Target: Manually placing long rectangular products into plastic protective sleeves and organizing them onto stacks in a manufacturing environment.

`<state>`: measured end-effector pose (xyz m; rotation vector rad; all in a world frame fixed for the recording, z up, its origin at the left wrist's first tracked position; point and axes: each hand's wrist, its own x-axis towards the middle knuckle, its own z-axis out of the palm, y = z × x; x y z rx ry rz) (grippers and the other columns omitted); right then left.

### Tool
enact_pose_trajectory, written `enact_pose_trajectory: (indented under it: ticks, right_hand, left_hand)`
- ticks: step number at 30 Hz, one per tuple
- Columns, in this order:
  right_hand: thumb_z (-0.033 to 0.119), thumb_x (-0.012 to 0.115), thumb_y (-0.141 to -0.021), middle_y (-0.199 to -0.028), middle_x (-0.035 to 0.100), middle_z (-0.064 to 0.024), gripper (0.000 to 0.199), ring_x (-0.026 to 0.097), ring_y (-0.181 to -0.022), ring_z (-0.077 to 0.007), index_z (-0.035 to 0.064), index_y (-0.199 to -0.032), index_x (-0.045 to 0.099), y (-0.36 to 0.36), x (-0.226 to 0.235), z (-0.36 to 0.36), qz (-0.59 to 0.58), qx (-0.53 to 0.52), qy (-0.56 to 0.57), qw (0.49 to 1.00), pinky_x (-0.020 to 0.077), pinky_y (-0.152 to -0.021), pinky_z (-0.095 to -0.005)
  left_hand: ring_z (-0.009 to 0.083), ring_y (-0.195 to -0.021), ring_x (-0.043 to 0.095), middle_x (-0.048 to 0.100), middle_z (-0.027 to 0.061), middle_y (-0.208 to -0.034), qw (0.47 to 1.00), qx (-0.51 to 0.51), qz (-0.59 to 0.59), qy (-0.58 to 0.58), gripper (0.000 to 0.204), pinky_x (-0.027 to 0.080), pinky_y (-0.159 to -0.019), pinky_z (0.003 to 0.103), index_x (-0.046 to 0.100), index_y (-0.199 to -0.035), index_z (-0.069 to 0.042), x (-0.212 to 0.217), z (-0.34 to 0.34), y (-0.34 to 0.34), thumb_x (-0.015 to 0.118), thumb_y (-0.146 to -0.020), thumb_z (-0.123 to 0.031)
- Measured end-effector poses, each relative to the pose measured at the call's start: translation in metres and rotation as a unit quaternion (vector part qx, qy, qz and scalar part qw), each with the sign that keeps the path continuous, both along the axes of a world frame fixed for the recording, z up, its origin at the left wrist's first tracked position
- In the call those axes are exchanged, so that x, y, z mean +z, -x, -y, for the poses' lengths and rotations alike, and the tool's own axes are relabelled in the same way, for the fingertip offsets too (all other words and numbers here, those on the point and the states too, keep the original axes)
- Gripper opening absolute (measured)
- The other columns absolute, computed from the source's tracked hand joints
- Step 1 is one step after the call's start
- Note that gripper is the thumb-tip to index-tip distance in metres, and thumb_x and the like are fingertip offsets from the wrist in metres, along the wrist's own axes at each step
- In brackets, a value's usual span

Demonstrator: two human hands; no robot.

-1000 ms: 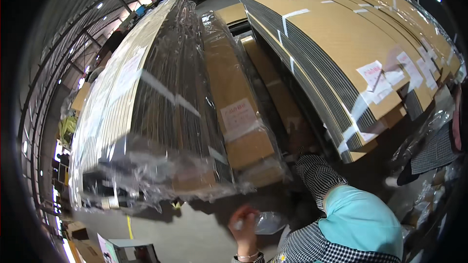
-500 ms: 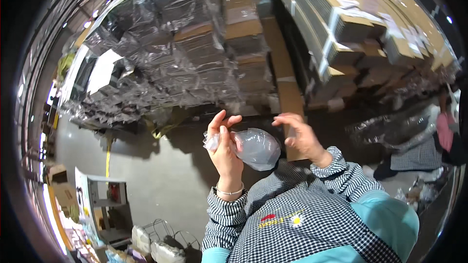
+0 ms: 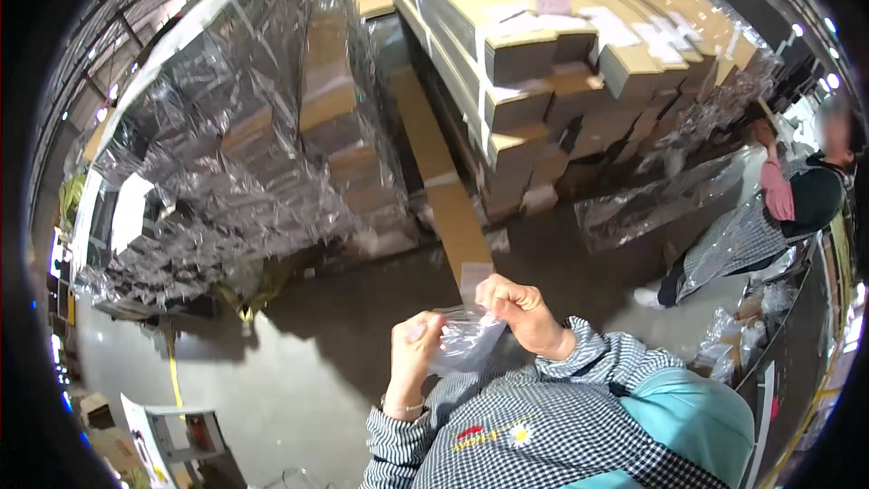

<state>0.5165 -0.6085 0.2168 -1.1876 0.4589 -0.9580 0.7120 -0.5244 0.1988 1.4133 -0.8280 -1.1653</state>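
A clear plastic bag (image 3: 466, 344) is stretched between my two hands in front of my checked apron. My left hand (image 3: 415, 349) pinches one side of its upper edge, fingers curled in. Opposite it, my right hand (image 3: 525, 312) grips the other upper corner with fingers closed. The bag hangs down below the hands and looks crumpled; what it holds, if anything, I cannot make out. A long brown cardboard strip (image 3: 444, 195) lies on the floor just beyond my hands.
Plastic-wrapped stacks of cartons (image 3: 235, 154) stand at the far left. Strapped flat cardboard (image 3: 525, 54) is piled at the far right. A co-worker (image 3: 751, 217) in an apron is at the right, near loose plastic film (image 3: 665, 199). A white-and-grey cabinet (image 3: 186, 439) stands lower left.
The view has swung to the right. My right hand, open and apart before, now grips the bag's edge. The bag, puffed out before, is now pulled between both hands.
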Motion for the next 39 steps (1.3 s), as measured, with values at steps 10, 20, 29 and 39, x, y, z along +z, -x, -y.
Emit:
enact_pose_trajectory:
  ticks: [10, 20, 29, 39]
  right_hand:
    - [0.021, 0.065, -0.09, -0.079, 0.066, -0.0058, 0.017, 0.06, -0.08, -0.0209, 0.0084, -0.079, 0.069, 0.089, -0.115, 0.026, -0.255, 0.185, 0.037, 0.948, 0.0435, -0.092, -0.0384]
    - [0.014, 0.062, -0.078, -0.095, 0.069, -0.0141, 0.016, 0.064, -0.094, -0.0346, 0.0034, -0.085, 0.073, 0.08, -0.277, 0.084, -0.532, 0.254, 0.295, 0.752, 0.0515, -0.082, -0.047]
    - [0.013, 0.064, -0.088, -0.079, 0.069, -0.0067, 0.019, 0.061, -0.069, -0.0168, -0.0029, -0.096, 0.069, 0.019, -0.283, 0.077, -0.408, -0.217, -0.057, 0.885, 0.0509, -0.061, -0.0347]
    - [0.018, 0.064, -0.087, -0.088, 0.068, -0.0237, 0.021, 0.067, -0.083, -0.0404, 0.0055, -0.103, 0.069, -0.029, -0.312, 0.169, -0.556, -0.241, 0.134, 0.784, 0.0519, -0.071, -0.0504]
  left_hand:
    - [0.0155, -0.061, 0.052, 0.058, 0.0056, -0.07, 0.958, -0.263, 0.052, -0.105, 0.038, 0.039, -0.055, 0.03, 0.058, -0.08, -0.006, -0.092, -0.022, -0.027, 0.07, -0.091, -0.04]
    - [0.0352, -0.099, 0.068, 0.073, 0.0142, -0.103, 0.792, -0.356, 0.468, -0.163, 0.021, 0.052, -0.089, 0.044, 0.076, -0.101, -0.012, -0.273, 0.043, -0.003, 0.067, -0.086, -0.022]
    - [0.0371, -0.091, 0.069, 0.073, 0.0172, -0.098, 0.845, -0.434, 0.289, -0.121, 0.035, 0.054, -0.081, 0.047, 0.075, -0.101, -0.009, -0.251, 0.101, -0.046, 0.062, -0.089, -0.039]
    - [0.0422, -0.087, 0.066, 0.065, 0.0201, -0.113, 0.88, -0.192, 0.423, -0.099, 0.023, 0.053, -0.076, 0.052, 0.069, -0.108, -0.016, -0.287, 0.166, -0.05, 0.054, -0.092, -0.024]
